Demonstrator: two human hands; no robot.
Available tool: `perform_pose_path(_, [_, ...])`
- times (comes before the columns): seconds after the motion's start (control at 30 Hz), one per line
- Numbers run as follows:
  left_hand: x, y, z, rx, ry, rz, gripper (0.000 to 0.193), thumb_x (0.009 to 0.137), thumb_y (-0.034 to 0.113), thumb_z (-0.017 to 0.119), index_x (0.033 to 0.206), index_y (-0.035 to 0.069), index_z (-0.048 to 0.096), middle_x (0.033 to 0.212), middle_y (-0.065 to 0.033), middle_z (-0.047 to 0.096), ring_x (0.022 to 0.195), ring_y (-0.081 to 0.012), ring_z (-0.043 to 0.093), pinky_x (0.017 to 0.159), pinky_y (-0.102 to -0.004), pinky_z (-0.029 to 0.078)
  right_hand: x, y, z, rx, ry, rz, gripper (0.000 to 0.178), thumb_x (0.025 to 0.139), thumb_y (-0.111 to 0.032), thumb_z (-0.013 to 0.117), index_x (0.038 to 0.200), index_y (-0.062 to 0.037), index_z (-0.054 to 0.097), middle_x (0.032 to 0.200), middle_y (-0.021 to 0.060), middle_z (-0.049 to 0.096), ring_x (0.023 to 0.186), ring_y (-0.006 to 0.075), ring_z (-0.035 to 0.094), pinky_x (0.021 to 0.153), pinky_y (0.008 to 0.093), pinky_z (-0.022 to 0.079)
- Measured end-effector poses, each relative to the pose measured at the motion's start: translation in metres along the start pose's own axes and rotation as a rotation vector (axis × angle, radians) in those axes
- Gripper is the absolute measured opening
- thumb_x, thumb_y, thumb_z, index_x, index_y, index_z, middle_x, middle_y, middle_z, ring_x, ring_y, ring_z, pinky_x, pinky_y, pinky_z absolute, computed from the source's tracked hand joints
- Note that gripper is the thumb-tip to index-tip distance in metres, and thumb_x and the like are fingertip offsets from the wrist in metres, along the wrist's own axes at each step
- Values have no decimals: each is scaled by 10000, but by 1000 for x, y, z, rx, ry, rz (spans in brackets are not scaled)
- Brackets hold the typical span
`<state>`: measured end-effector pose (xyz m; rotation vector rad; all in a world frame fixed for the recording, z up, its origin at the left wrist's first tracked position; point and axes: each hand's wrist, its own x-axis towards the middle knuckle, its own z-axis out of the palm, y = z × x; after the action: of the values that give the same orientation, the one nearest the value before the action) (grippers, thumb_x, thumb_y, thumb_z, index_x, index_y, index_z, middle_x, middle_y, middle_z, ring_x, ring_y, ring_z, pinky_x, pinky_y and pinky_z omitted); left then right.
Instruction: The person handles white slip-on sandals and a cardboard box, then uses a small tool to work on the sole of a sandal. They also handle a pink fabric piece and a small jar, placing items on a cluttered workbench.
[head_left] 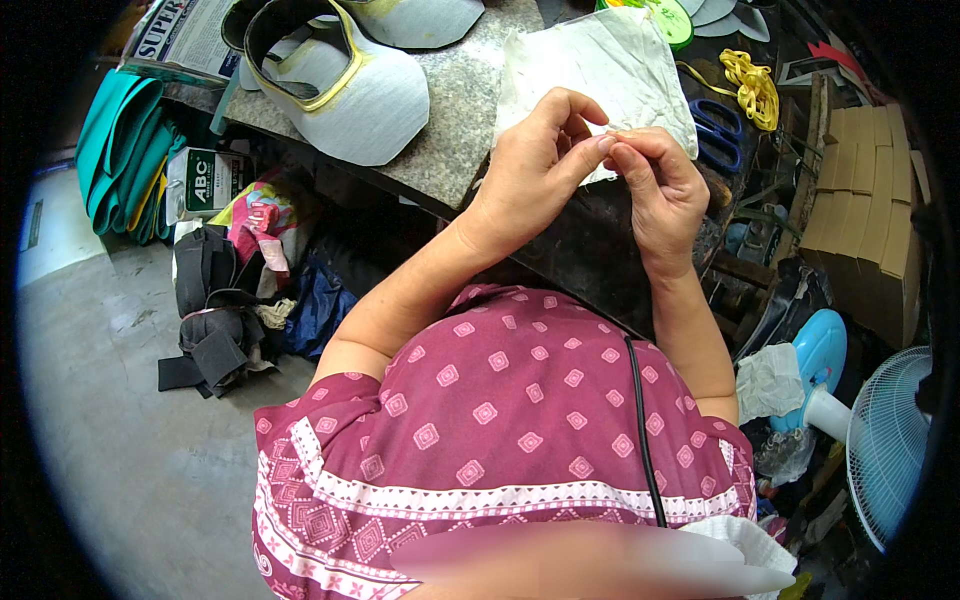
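Left hand: raised over the near part of the cloth; thumb and forefinger drawn in to a narrow gap, the thumb tip meeting the right fingertips.
Right hand: thumb and forefinger bent close together at the same spot — cannot tell whether either hand holds something thin there.
White cloth: creased, spread beneath and beyond the fingers, its left part over the speckled slab.
In the way: both hands hide part of the cloth's near edge.
Right of cloth: blue-handled scissors just beside its edge; a yellow cord bundle beyond them; a green round container at the far corner.
Left of cloth: grey curved pieces with yellowish inner edges, on the slab.
Outer left: folded green material; dark fabric strips lower down.
Outer right: stacked tan cardboard; a fan below — well apart from the hands.
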<state>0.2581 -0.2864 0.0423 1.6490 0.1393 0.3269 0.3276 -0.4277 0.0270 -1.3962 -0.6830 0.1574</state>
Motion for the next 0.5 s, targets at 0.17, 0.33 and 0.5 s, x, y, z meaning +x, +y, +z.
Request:
perform_pose_path(0.17, [-2, 1, 2, 50, -11, 18, 205, 961, 122, 640, 1121, 28, 552, 807, 10, 569, 661, -34, 507, 548, -186, 408, -3, 2, -2, -116, 24, 60, 103, 968, -100, 628, 944, -1, 636, 811, 22, 624, 716, 77, 574, 654, 218, 470])
perform_pose_path(0.33, [-27, 20, -21, -123, 189, 250, 146, 962, 96, 626, 1076, 14, 585, 879, -34, 614, 666, -58, 525, 607, -226, 451, 2, 5, -5, 147, 125, 94, 260, 1045, -206, 501, 870, -22, 557, 728, 36, 533, 675, 93, 519, 640, 251, 459])
perform_pose_path(0.5, [-48, 117, -115, 172, 816, 1471, 475, 1042, 516, 314, 1105, 105, 543, 1015, -151, 646, 852, -256, 640, 704, -402, 552, 5, 3, -14, 284, 168, -113, 397, 1077, -319, 384, 810, -42, 477, 699, 66, 490, 642, 168, 501, 651, 322, 479])
